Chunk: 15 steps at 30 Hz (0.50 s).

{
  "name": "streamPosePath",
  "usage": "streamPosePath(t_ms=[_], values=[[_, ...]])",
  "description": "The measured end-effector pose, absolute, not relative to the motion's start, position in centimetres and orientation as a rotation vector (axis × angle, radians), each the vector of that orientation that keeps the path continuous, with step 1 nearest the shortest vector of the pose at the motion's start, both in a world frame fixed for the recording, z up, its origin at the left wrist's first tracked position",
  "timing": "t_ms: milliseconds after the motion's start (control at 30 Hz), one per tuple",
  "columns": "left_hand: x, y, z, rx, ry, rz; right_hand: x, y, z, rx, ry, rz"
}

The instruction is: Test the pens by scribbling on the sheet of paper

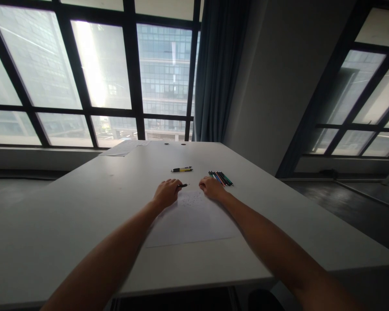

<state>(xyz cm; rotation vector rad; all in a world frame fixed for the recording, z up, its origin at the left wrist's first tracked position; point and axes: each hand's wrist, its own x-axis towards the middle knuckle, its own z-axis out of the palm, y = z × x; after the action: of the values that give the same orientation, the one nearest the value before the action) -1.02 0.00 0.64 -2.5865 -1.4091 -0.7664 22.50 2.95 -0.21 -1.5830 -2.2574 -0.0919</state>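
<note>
My left hand (166,193) is closed around a dark pen (183,185), whose thin tip points right. It rests at the upper left of a white sheet of paper (194,224) with small dark marks near its top. Across from it, my right hand (211,187) lies at the sheet's upper right, fingers curled together; whatever they may hold is too small to make out. Just beyond that hand is a row of several coloured pens or pencils (225,178), partly covered by it. A couple of yellow-and-black pens (181,169) lie farther back, between the hands.
The white table (84,242) stretches away toward tall windows. More paper sheets (119,149) lie at its far left corner. Two dark round spots (183,144) show near the far edge. A blue curtain (215,77) hangs behind the table, beside a grey wall.
</note>
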Motion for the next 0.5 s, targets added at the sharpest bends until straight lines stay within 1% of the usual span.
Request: streamPosePath(t_ms=[167,233,367,500], values=[[-1.0,0.0,0.5,-2.584,-1.403,-0.762,20.9,2.2,0.5,-1.27,-2.098,0.223],[-1.0,0.1,0.5,-2.584,-1.396,-0.769,20.2,1.9,0.7,-1.203,-2.066,0.29],[-1.1,0.2,0.5,-2.589,-1.391,-0.784,19.3,1.3,0.7,-1.123,-2.049,0.291],[-1.0,0.2,0.4,-2.592,-1.388,-0.786,19.4,1.2,0.7,-1.144,-2.021,0.241]])
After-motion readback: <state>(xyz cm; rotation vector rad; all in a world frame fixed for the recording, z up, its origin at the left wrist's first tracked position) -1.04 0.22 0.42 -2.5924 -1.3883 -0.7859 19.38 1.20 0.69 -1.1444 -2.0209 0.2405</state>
